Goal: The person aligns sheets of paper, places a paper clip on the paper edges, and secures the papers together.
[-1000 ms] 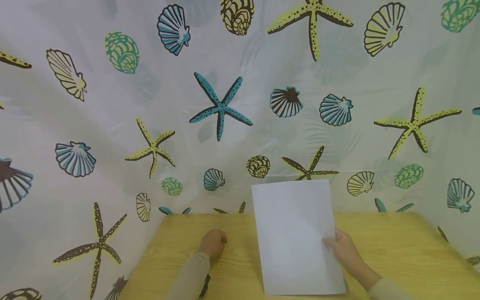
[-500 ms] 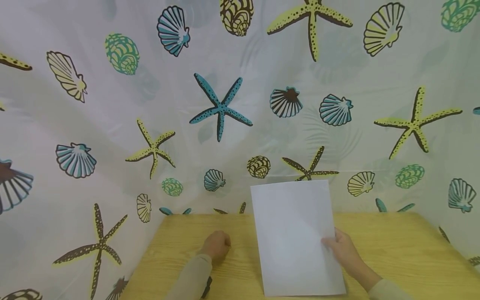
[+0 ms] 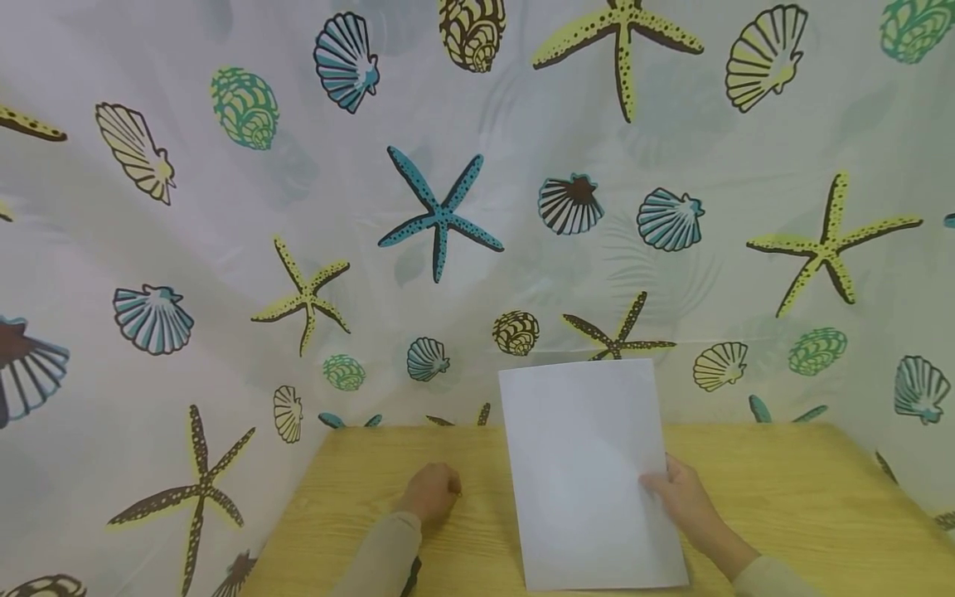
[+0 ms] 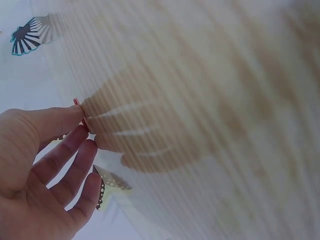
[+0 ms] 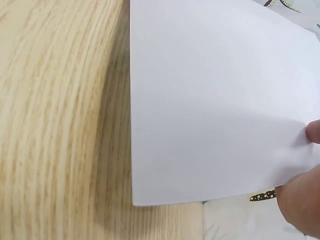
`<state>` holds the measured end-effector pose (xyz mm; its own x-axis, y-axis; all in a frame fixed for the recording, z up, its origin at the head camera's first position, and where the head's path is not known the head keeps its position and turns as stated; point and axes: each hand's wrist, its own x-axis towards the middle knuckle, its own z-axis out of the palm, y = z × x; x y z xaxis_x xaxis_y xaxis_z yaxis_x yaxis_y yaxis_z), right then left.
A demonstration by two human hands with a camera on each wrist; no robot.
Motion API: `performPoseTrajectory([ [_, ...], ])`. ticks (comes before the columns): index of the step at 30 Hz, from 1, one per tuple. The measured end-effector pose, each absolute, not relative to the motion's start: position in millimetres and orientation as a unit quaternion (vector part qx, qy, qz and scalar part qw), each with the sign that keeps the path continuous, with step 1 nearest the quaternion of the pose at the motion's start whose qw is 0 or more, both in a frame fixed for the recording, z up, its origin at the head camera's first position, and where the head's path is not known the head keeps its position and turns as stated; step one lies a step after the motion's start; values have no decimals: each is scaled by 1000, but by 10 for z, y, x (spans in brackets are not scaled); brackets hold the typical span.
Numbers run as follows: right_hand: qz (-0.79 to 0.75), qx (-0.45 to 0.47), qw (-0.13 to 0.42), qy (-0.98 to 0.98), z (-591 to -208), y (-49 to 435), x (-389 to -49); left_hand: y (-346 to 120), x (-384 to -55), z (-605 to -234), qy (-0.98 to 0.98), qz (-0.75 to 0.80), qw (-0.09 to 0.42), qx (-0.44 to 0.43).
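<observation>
My right hand (image 3: 690,507) holds white paper (image 3: 585,473) by its right edge, with the thumb on the near face. The paper stands tilted up, its lower edge close over the table, and it fills much of the right wrist view, where the fingers (image 5: 314,132) show at the far right. To the left of the paper, my left hand (image 3: 431,491) is low over the table. Between its thumb and fingertips it pinches a small red paper clip (image 4: 85,124), mostly covered by the fingers; the other fingers are bent loosely.
A light wooden table (image 3: 791,489) spreads under both hands. Behind it and at both sides hangs a white curtain (image 3: 477,116) printed with shells and starfish. Something dark (image 3: 409,576) sits at the left wrist.
My left hand has shifted slightly to the right and toward me, still pinching. The right hand and the paper have stayed nearly where they were.
</observation>
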<state>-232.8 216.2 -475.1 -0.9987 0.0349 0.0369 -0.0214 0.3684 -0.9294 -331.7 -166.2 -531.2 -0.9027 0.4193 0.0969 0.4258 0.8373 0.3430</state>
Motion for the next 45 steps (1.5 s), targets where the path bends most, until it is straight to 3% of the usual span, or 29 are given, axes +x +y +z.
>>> performPoseTrajectory([
  [16,564,-9,24,-826,-4781,2184,-2349,-1642,-3223,-5263,-959,-172,1,-226],
  [27,561,-8,32,-827,-4765,2170,-2340,-1624,-3217,-5334,-961,-147,45,-230],
  [45,559,-3,34,-829,-4769,2160,-2337,-1629,-3182,-5298,-968,-138,54,-201],
])
